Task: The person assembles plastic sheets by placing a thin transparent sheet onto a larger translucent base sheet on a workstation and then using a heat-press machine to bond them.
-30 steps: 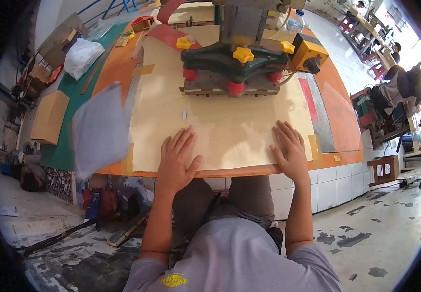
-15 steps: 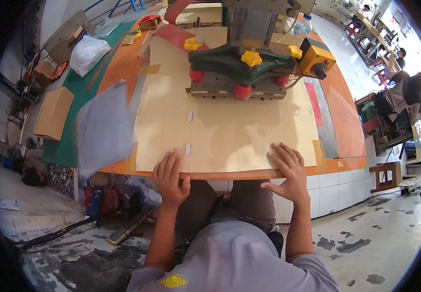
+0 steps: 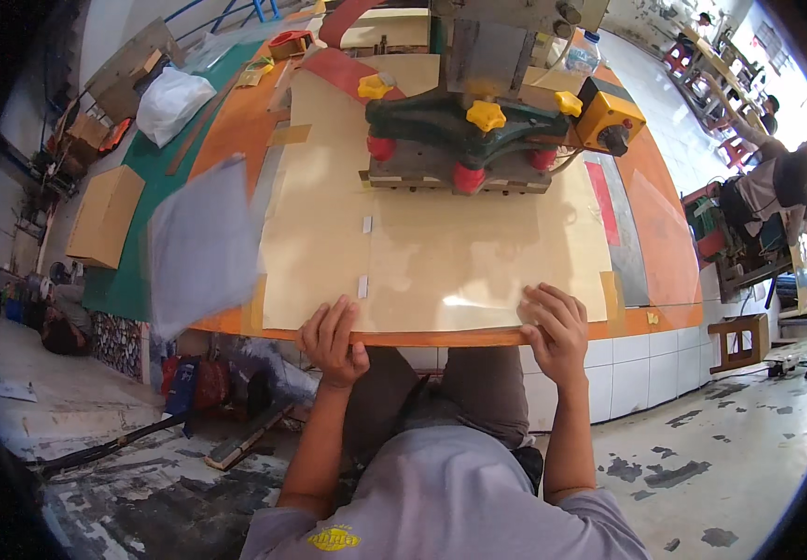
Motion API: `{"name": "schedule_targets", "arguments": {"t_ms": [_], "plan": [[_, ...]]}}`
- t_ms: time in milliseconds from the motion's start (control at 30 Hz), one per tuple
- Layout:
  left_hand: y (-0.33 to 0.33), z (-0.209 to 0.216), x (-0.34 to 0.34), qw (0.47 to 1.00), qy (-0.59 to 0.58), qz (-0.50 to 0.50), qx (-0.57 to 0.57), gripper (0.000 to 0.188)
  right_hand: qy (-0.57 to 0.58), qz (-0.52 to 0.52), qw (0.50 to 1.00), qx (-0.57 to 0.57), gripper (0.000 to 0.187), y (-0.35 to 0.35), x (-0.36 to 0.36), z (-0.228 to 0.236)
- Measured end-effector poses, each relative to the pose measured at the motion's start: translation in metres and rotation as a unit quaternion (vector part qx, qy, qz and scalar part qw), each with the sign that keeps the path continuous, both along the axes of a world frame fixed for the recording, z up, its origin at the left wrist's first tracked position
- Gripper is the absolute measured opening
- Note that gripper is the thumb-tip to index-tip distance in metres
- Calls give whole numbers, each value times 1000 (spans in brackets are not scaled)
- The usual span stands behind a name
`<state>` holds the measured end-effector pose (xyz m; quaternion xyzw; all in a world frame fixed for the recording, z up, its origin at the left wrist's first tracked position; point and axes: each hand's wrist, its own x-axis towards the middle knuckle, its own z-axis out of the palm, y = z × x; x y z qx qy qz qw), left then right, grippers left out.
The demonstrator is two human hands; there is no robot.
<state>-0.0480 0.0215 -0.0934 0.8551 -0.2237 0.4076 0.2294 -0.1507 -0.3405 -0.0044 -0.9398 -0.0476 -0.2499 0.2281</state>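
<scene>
A large cream sheet (image 3: 320, 252) covers the orange tabletop in front of me, a bright glare streak near its front edge. My left hand (image 3: 333, 343) rests over the front table edge (image 3: 422, 340), fingers on the sheet and thumb apart, low by the edge. On the right, my right hand (image 3: 557, 334) lies over the same edge with bent fingers on the sheet's corner area and thumb at the rim. Neither hand visibly lifts anything. Beyond them stands a press head (image 3: 478, 126) with yellow star knobs, red feet and a flat metal plate, above the sheet.
A translucent sheet (image 3: 200, 247) overhangs the table's left side. Further left are a cardboard box (image 3: 105, 215) and a white plastic bag (image 3: 172, 105). A yellow control box (image 3: 609, 117) sits right of the press. A wooden stool (image 3: 739, 340) stands on the floor.
My right hand's spread fingers have drawn together and its thumb has come up to the table edge. My left hand has shifted slightly down. A glare streak has appeared on the sheet.
</scene>
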Motion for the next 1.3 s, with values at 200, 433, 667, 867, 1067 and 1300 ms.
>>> {"name": "schedule_targets", "arguments": {"t_ms": [200,433,667,867,1067,1300], "plan": [[2,-3,0,1000,-6,6,2,55,-4,-7,1000,2,24,6,-1,5],[-1,2,0,1000,-2,-4,2,55,3,-55,995,-78,31,35,-4,21],[0,-3,1,1000,-7,-7,-9,53,45,-7,996,-72,45,49,4,25],[-1,-2,0,1000,-8,-8,-6,54,41,20,996,-73,46,51,10,32],[-3,1,-2,1000,-2,-10,-10,55,4,26,995,-99,48,49,17,40],[-1,-5,0,1000,8,-19,-7,54,-64,-10,997,-48,39,33,-16,87]]}}
